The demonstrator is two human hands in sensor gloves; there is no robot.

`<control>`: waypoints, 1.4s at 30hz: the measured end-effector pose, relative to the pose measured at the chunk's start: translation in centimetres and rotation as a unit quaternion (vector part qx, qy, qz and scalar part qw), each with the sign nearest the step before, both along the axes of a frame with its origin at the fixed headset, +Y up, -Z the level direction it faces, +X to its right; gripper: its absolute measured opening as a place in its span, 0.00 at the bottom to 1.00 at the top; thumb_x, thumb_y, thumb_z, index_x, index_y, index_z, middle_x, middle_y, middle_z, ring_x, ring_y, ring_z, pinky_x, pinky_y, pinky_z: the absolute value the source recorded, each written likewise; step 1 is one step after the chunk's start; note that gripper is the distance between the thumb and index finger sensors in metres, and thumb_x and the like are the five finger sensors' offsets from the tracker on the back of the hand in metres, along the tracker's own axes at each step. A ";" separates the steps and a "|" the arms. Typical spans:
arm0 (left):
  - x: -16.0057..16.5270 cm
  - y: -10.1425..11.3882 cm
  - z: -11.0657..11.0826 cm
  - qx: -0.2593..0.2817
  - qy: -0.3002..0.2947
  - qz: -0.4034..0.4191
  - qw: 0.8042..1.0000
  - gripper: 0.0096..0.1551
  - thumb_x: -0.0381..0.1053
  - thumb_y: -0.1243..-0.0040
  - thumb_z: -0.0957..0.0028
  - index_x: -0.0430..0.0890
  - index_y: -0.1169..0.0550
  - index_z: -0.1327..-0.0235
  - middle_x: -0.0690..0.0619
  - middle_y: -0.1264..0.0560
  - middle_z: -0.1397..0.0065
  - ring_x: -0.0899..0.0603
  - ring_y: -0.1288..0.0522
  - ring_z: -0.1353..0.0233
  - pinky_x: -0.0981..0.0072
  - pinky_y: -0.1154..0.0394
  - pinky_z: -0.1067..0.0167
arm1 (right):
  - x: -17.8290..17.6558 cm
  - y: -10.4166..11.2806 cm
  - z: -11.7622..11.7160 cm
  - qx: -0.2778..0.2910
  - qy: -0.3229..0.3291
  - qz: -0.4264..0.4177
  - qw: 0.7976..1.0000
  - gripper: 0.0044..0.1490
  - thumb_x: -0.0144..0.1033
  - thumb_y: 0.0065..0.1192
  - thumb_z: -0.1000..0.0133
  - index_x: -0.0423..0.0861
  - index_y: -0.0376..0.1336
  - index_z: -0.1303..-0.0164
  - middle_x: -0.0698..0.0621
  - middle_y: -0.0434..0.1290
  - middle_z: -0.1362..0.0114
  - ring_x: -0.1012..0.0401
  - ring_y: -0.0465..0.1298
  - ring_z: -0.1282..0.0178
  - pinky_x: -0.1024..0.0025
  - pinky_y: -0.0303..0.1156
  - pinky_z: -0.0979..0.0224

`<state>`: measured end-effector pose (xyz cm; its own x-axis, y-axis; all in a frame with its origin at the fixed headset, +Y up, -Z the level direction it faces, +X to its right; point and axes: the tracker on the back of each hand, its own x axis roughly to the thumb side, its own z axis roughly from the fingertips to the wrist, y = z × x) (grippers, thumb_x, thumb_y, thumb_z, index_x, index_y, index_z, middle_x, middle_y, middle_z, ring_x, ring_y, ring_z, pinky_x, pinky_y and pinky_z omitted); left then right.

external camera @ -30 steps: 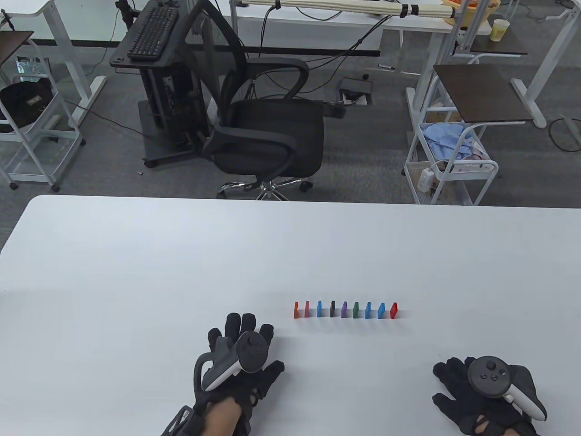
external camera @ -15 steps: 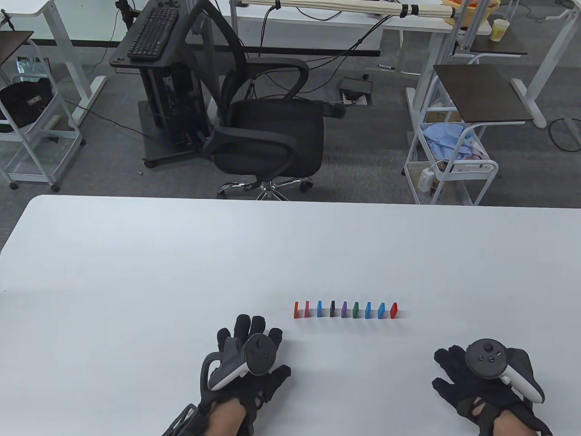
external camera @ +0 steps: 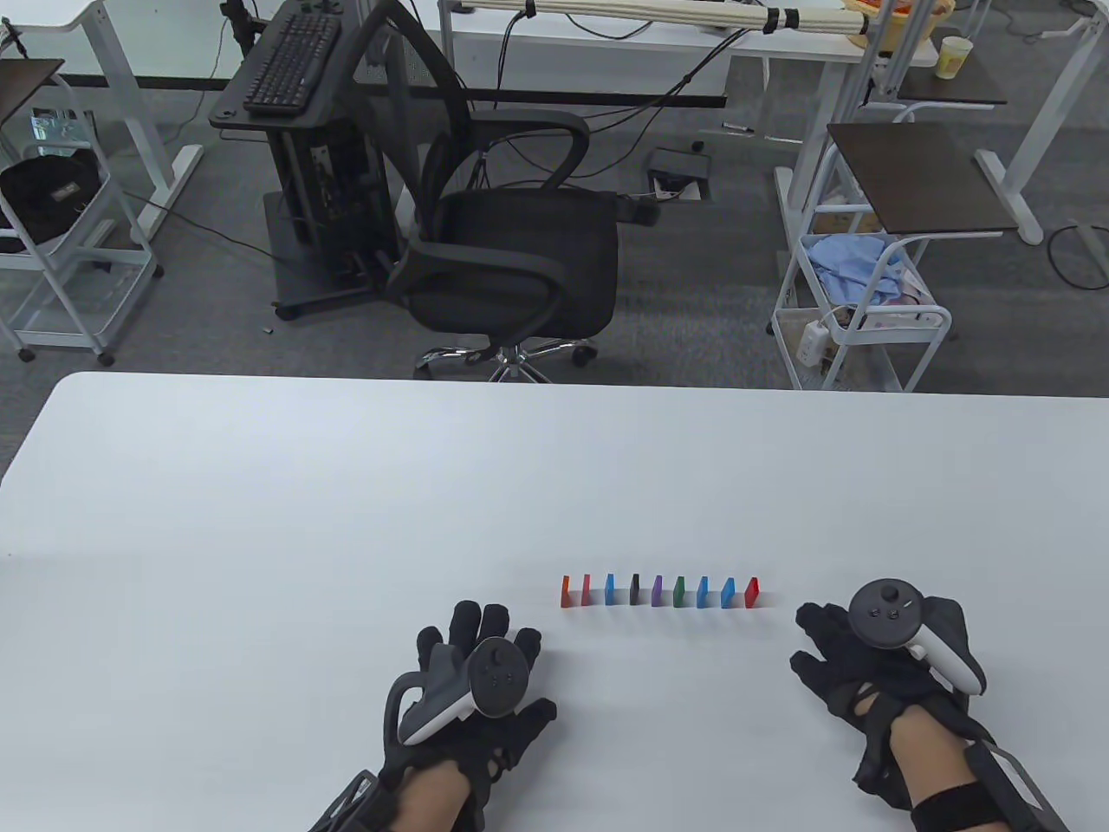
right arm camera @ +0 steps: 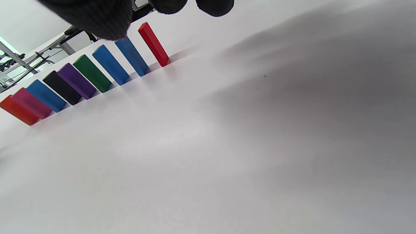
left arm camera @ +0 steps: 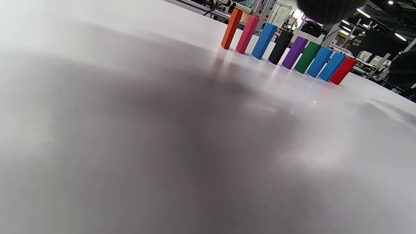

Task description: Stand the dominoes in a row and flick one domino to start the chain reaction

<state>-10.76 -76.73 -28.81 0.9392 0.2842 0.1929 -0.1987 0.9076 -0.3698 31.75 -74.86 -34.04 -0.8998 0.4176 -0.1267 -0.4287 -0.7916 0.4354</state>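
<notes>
Several coloured dominoes [external camera: 658, 591] stand upright in a row on the white table [external camera: 346, 485], from an orange one [external camera: 565, 592] at the left end to a red one [external camera: 751, 593] at the right end. My left hand [external camera: 481, 637] rests flat on the table, near and left of the orange end, fingers spread, holding nothing. My right hand [external camera: 819, 637] hovers just right of the red domino, fingers loosely extended, not touching it. The whole row [left arm camera: 286, 52] shows in the left wrist view, and the red domino [right arm camera: 153, 44] stands nearest the fingertips [right arm camera: 214, 6] in the right wrist view.
Past the table's far edge stand a black office chair [external camera: 511, 251], a keyboard stand [external camera: 295, 65] and white wire carts [external camera: 858, 312]. The tabletop carries nothing but the dominoes and my hands.
My right hand has moved forward and left, from the front edge to just beside the red end domino. The left hand shifted slightly right, then stayed. The dominoes have not moved.
</notes>
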 end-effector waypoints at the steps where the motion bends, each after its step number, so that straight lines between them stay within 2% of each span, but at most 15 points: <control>1: 0.0 0.0 0.0 -0.001 0.000 0.000 1.000 0.48 0.70 0.55 0.52 0.56 0.53 0.22 0.48 0.73 0.18 0.36 0.80 0.21 0.27 0.77 0.34 | 0.0 0.0 -0.3 0.000 -0.002 -0.002 1.000 0.42 0.54 0.54 0.42 0.54 0.41 0.24 0.44 0.41 0.14 0.41 0.27 0.19 0.36 0.23 0.23; 14: -0.2 0.0 -0.1 -0.001 0.000 0.005 1.000 0.47 0.69 0.54 0.52 0.55 0.53 0.22 0.48 0.73 0.18 0.36 0.80 0.21 0.27 0.79 0.34 | -0.6 -1.4 -4.3 -0.001 -0.043 -0.035 0.998 0.40 0.50 0.54 0.41 0.53 0.41 0.24 0.43 0.47 0.15 0.40 0.31 0.18 0.36 0.24 0.23; 22: -0.2 0.0 -0.1 -0.001 -0.001 0.006 1.000 0.47 0.69 0.54 0.52 0.56 0.53 0.22 0.48 0.73 0.18 0.36 0.80 0.21 0.27 0.79 0.34 | -1.7 -1.7 -6.0 0.031 -0.054 0.007 0.998 0.39 0.45 0.56 0.41 0.51 0.43 0.25 0.43 0.53 0.17 0.40 0.36 0.18 0.36 0.26 0.22; 33: -0.3 0.1 -0.1 -0.001 -0.004 0.008 1.000 0.47 0.69 0.54 0.52 0.55 0.52 0.22 0.48 0.73 0.17 0.36 0.80 0.21 0.27 0.79 0.34 | -3.0 -1.7 -6.9 0.100 -0.068 0.036 0.992 0.37 0.33 0.62 0.42 0.50 0.48 0.27 0.44 0.63 0.24 0.40 0.49 0.20 0.35 0.31 0.21; 42: -0.2 0.0 -0.1 -0.002 -0.007 0.005 1.000 0.47 0.69 0.54 0.52 0.55 0.52 0.22 0.48 0.72 0.17 0.36 0.80 0.21 0.27 0.77 0.33 | -3.1 -1.7 -7.2 0.140 -0.079 0.041 0.986 0.34 0.24 0.62 0.44 0.48 0.53 0.29 0.46 0.71 0.33 0.43 0.60 0.26 0.34 0.37 0.20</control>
<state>-10.99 -76.69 -28.93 0.9332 0.2953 0.2048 -0.2035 0.9039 -0.3763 28.60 -76.53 -41.23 -0.9103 0.3826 -0.1578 -0.4031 -0.9062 0.1280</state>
